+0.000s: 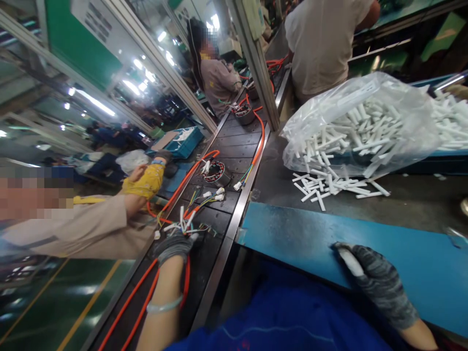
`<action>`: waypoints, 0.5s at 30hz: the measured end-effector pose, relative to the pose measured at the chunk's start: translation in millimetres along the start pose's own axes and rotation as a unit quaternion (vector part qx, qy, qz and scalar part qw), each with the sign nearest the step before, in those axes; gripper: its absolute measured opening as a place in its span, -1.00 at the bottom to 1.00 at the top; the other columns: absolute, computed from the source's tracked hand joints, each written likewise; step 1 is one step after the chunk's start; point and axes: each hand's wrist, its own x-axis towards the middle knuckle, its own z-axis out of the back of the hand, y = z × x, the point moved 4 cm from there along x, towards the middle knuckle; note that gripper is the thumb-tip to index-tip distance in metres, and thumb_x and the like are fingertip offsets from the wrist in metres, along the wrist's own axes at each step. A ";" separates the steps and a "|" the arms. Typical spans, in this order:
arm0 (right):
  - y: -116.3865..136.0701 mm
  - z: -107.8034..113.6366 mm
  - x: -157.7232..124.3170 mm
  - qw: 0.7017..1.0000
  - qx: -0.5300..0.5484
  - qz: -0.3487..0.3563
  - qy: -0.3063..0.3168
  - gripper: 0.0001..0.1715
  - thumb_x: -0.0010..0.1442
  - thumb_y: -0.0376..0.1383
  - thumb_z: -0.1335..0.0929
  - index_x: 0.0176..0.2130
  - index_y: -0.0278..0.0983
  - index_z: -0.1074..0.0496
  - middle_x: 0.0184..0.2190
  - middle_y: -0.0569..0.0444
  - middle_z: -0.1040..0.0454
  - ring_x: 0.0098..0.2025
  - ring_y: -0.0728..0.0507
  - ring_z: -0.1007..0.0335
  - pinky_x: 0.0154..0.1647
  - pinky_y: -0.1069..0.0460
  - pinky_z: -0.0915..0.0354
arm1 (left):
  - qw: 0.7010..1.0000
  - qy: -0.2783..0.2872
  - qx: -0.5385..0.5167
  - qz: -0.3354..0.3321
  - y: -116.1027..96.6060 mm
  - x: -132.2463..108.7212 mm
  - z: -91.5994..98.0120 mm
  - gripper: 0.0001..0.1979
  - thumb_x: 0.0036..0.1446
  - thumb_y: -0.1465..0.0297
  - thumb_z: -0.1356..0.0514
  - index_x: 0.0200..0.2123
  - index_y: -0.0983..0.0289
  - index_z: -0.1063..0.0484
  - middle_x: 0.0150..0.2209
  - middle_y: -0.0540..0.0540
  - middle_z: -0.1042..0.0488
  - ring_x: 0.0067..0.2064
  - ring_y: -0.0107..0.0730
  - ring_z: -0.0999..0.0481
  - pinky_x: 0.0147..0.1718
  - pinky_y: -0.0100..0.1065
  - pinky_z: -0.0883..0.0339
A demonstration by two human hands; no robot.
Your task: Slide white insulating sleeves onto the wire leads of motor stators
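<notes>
Slanting through the middle of the frame we see the dark slatted conveyor, matte and flat beside a bright metal rail; if it ran, the cable loops lying along it could snag and tug at their wires. At right we have the smooth blue board, scuffed near its left end. Above it slumps a clear, crinkled plastic bag; a bump could spill more from it.

Lower right, the right hand, in a grey marled knit glove, lies half curled over the board's near edge; we cannot tell if it holds anything. Left of centre, the left hand, gloved alike, bends over a wire cluster; its fingertips are hidden, so we can't judge its grip.

Just above centre sits a stator, a squat ring, with glossy orange cables nearby. Small blocky connectors lie loose and could catch. Slim white tubes splay at the left hand; loosely seated, we think, they could slip off.
</notes>
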 end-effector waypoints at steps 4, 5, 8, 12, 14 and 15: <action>8.6 6.1 12.1 0.998 -0.025 0.042 -0.025 -0.64 0.37 -0.45 -0.23 -0.02 -0.27 -0.56 -0.13 -0.03 -0.63 -0.16 -0.15 -0.59 -0.07 -0.02 -0.47 | 0.987 -0.136 -0.015 -0.084 -22.1 30.6 20.7 -0.40 0.22 0.17 -0.11 0.24 0.35 -0.36 0.20 0.41 -0.44 0.25 0.26 -0.38 0.19 0.17 -0.23; 10.0 7.0 13.7 0.998 -0.022 0.041 -0.030 -0.63 0.38 -0.45 -0.22 -0.02 -0.27 -0.56 -0.14 -0.02 -0.64 -0.17 -0.14 -0.59 -0.08 0.00 -0.47 | 0.975 -0.168 -0.024 -0.146 -40.3 39.5 28.5 -0.39 0.22 0.19 -0.10 0.29 0.31 -0.31 0.26 0.37 -0.39 0.30 0.21 -0.32 0.24 0.16 -0.17; 11.1 6.4 12.8 0.999 -0.001 0.019 -0.042 -0.60 0.38 -0.45 -0.20 -0.03 -0.20 -0.56 -0.14 0.02 -0.64 -0.17 -0.12 -0.60 -0.07 0.02 -0.49 | 0.930 -0.197 -0.031 -0.310 -106.6 66.4 53.9 -0.33 0.25 0.21 -0.08 0.39 0.28 -0.17 0.41 0.24 -0.18 0.44 0.05 -0.08 0.41 0.06 0.17; 3.6 -2.4 7.1 0.999 0.024 -0.047 -0.015 -0.58 0.40 -0.36 -0.18 -0.06 -0.15 -0.58 -0.16 0.03 -0.65 -0.17 -0.13 -0.61 -0.08 0.01 -0.52 | 0.941 -0.142 -0.046 -0.305 -168.4 96.9 84.5 -0.29 0.22 0.17 -0.10 0.36 0.41 -0.22 0.37 0.34 -0.23 0.45 0.10 -0.04 0.42 0.08 0.29; 1.5 -5.2 7.2 0.998 0.030 -0.057 -0.005 -0.58 0.41 -0.32 -0.17 -0.05 -0.15 -0.58 -0.16 0.03 -0.65 -0.16 -0.12 -0.61 -0.08 0.03 -0.52 | 0.947 -0.134 -0.070 -0.284 -181.0 101.3 93.3 -0.33 0.20 0.11 -0.11 0.25 0.41 -0.37 0.27 0.39 -0.38 0.40 0.20 -0.16 0.39 0.15 0.16; 1.5 -5.7 8.2 0.998 0.032 -0.056 -0.003 -0.58 0.41 -0.31 -0.17 -0.05 -0.15 -0.59 -0.16 0.03 -0.66 -0.16 -0.11 -0.61 -0.07 0.04 -0.52 | 0.948 -0.130 -0.082 -0.279 -183.5 101.1 95.1 -0.34 0.18 0.06 -0.12 0.20 0.38 -0.43 0.22 0.39 -0.43 0.38 0.24 -0.20 0.37 0.17 0.11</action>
